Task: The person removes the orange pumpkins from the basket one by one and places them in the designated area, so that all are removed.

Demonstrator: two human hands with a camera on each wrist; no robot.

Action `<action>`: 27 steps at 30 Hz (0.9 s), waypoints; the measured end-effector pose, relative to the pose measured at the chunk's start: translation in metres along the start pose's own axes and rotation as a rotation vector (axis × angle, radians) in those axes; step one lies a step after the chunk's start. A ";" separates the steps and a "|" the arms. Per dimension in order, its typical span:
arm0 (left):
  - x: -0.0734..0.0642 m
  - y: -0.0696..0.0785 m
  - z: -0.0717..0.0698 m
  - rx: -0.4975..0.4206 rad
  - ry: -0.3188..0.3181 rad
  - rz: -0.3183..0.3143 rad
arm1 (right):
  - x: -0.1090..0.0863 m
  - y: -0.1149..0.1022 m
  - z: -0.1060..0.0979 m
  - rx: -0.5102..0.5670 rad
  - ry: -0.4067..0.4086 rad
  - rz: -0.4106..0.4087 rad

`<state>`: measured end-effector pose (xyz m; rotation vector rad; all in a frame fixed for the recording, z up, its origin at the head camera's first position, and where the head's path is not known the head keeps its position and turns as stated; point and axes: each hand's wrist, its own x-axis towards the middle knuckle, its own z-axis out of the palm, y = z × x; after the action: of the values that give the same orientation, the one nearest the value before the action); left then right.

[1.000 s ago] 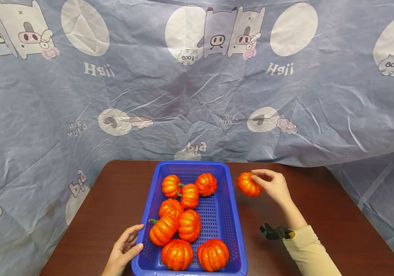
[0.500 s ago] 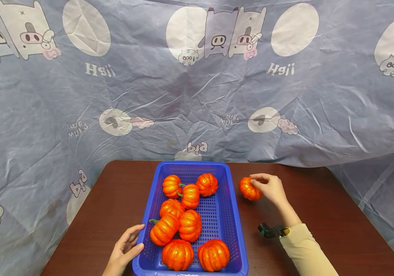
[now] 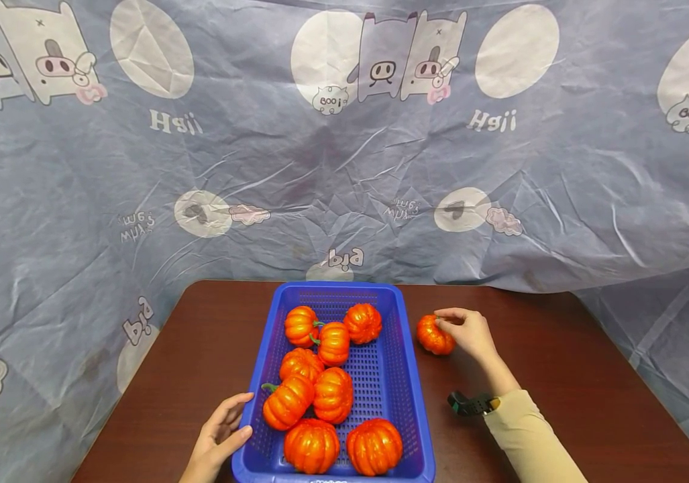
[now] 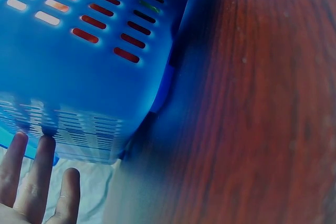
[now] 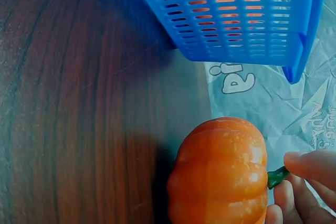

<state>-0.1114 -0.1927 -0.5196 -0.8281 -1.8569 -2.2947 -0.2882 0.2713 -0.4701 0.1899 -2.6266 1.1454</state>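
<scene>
A small glossy orange pumpkin is at the tabletop, to the right of the blue basket. My right hand pinches its green stem between thumb and fingers. Beneath the pumpkin, a dark shadow falls on the wood in the right wrist view. At the basket's left rim, my left hand rests with fingertips and thumb against the side. Its fingers look straight beside the slotted wall in the left wrist view. Inside the basket lie several similar pumpkins, some with green stems showing.
The dark brown wooden table extends on both sides of the basket. Behind it hangs a blue-grey cartoon-printed cloth. A black strap-like device juts from the right sleeve over the table.
My right hand has moved down with the pumpkin, bringing it lower toward the table beside the basket. The left hand stays at the rim, and the pumpkins in the basket have not moved.
</scene>
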 end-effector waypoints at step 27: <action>0.000 -0.001 0.000 0.002 0.008 -0.005 | 0.001 0.000 0.007 0.167 0.014 -0.010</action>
<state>-0.1120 -0.1927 -0.5203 -0.8140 -1.8599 -2.2955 -0.2907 0.2660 -0.4739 0.2263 -2.5148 1.3579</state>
